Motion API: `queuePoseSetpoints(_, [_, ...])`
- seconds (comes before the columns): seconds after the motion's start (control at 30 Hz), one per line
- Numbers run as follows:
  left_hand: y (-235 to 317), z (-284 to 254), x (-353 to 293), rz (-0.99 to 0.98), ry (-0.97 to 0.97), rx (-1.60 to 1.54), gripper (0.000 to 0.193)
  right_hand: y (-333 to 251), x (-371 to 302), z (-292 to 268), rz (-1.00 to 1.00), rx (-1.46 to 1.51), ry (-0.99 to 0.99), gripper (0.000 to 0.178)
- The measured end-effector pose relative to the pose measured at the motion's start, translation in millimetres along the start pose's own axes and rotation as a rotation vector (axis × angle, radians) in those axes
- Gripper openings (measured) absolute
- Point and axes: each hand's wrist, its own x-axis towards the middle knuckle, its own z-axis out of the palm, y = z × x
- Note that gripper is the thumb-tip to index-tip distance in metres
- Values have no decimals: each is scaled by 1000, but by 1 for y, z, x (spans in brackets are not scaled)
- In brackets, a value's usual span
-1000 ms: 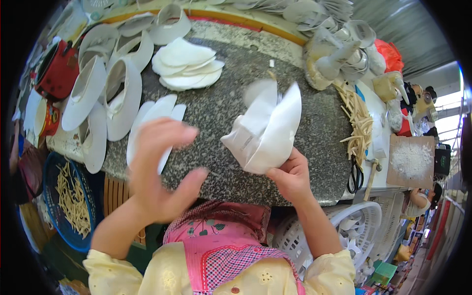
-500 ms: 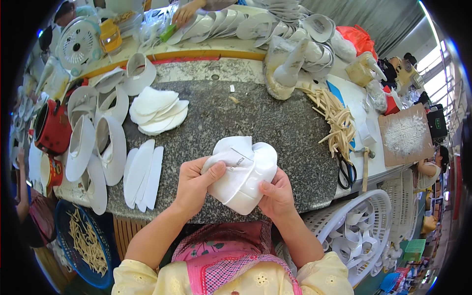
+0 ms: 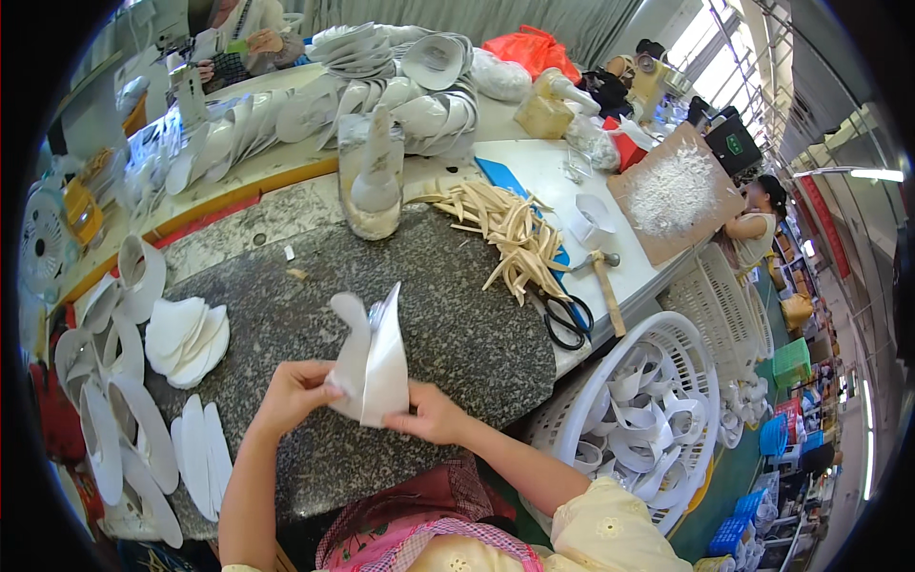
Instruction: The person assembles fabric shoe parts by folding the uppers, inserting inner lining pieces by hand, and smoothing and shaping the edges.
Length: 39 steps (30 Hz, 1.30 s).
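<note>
A white shoe upper [image 3: 383, 367] is held upright between my two hands, its seamed edge and folded-up flap showing. On its left lower edge, my left hand [image 3: 300, 391] pinches the piece between thumb and fingers. My right hand [image 3: 431, 415] grips the lower right corner. Beneath lies a speckled dark stone slab [image 3: 448, 315]. Left of my hands sit a pile of rounded white pads [image 3: 186, 338] and several long white insole-shaped pieces [image 3: 202, 458]. More white uppers [image 3: 135, 434] stand along the slab's left side.
Pale curved strips [image 3: 505, 234] are heaped at the slab's far right, near black scissors [image 3: 569, 322] and a hammer [image 3: 607, 291]. A white basket [image 3: 543, 448] of white pieces stands low right. A whitish upright form [image 3: 374, 181] rises behind. A co-worker's hand [image 3: 264, 41] shows far left.
My view has swung to the right, so the table lies further left. The shoe upper has been turned from lying flat to upright, and both hands have shifted their grip lower on it.
</note>
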Motion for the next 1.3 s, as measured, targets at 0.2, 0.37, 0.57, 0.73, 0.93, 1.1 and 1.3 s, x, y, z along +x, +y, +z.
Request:
queuePoseSetpoints(0.2, [3,-26,-4,68,-44,536,11,-24,44,-127,-64,-267,585,13])
queuePoseSetpoints(0.37, [2,-36,-13,-52,9,396,11,-10,129,-184,-165,-919,666,12])
queuePoseSetpoints(0.57, [9,-43,-21,-35,-37,446,15,12,198,-181,-25,-1295,311,19])
queuePoseSetpoints(0.73, [5,-44,-35,-57,-13,406,18,11,187,-186,191,-1522,241,14])
queuePoseSetpoints(0.93, [-15,-59,-55,39,-54,464,23,0,97,-169,-561,-1252,253,20])
queuePoseSetpoints(1.1, [-13,-54,-53,121,-8,542,17,-53,39,-90,-344,-468,442,29])
queuePoseSetpoints(1.3, [-26,-58,-61,235,-111,483,20,-68,23,22,-403,-286,-113,23])
